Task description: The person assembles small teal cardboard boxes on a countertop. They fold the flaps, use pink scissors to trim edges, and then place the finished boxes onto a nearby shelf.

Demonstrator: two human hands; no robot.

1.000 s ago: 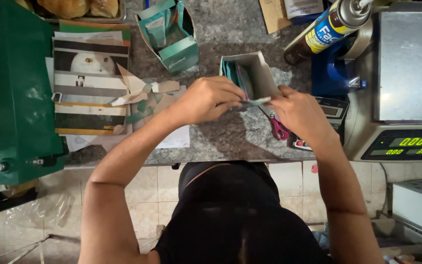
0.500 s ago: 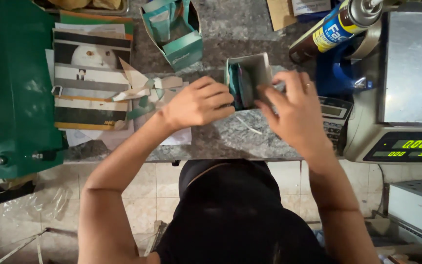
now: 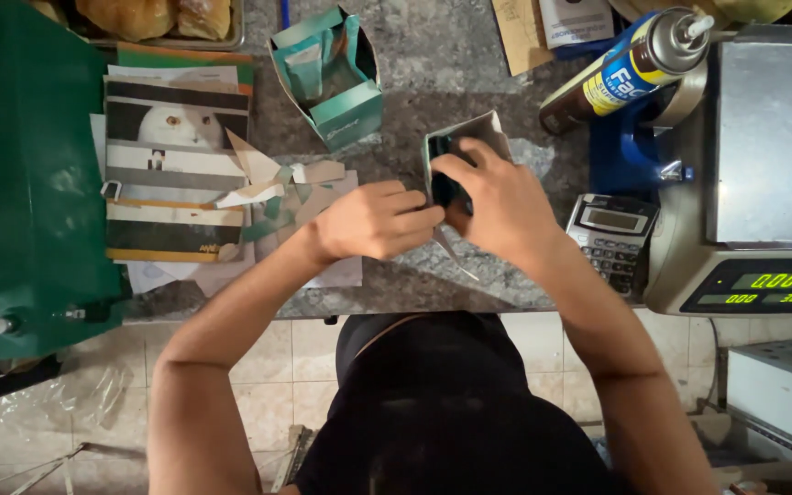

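Paper bag (image 3: 466, 137), teal inside, stands open above the granite counter (image 3: 433, 73) between our hands: our right hand (image 3: 497, 206) grasps its rim, our left hand (image 3: 379, 220) pinches its lower edge beside the calculator (image 3: 609, 240).

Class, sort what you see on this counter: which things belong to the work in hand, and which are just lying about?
In hand:
left hand
right hand
small paper bag
paper offcuts

Lying about:
finished teal bag
spray can
calculator
weighing scale
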